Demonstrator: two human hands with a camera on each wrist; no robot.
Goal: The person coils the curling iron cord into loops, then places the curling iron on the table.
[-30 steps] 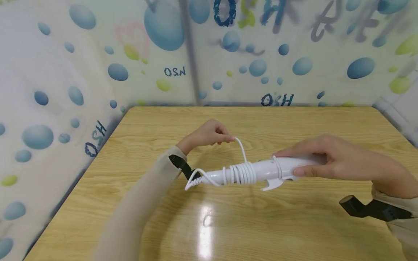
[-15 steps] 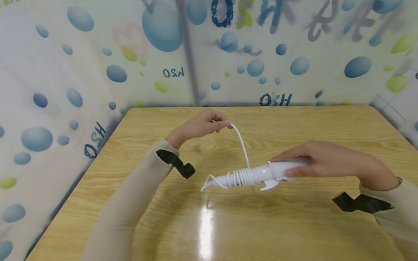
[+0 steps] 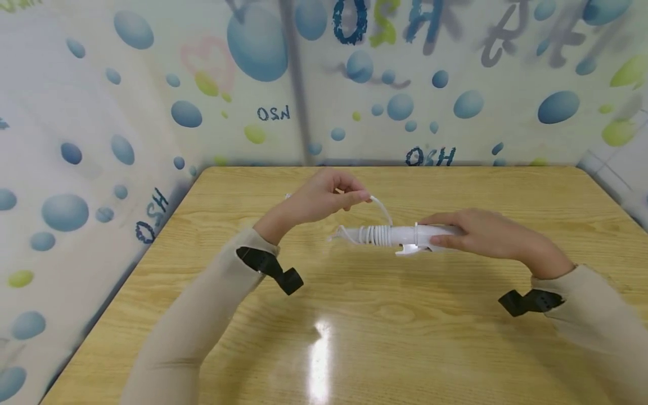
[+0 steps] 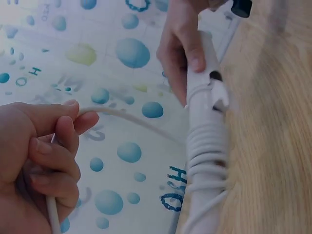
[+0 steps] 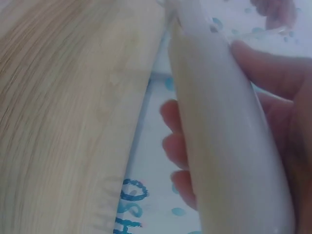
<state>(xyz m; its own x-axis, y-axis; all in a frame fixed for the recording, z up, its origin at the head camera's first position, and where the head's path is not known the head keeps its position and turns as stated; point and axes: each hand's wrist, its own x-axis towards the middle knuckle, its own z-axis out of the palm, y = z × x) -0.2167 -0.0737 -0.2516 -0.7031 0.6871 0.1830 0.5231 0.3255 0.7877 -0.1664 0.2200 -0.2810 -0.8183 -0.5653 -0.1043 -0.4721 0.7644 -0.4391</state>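
A white curling iron (image 3: 401,235) is held lengthwise over the table, its cord (image 3: 382,209) wrapped in several turns around the handle. My right hand (image 3: 488,233) grips its thicker end, with fingers and thumb around the body (image 5: 219,122) in the right wrist view. A small lever (image 3: 406,250) sticks out below, near a ring on the body. With thumb and forefinger, my left hand (image 3: 324,197) pinches the loose stretch of cord, which is slightly bowed. In the left wrist view the cord's tail (image 4: 52,212) passes through the left hand's curled fingers.
The wooden table (image 3: 395,337) lies below both hands. Its far edge meets a wall (image 3: 324,101) printed with blue and green drops. Black wrist straps (image 3: 273,270) sit on both sleeves. A small white tip (image 3: 287,196) shows behind the left wrist.
The curling iron and right hand have moved away toward the table's far side. The left hand rose with the cord, pulling out a longer stretch, which is now shorter and bowed.
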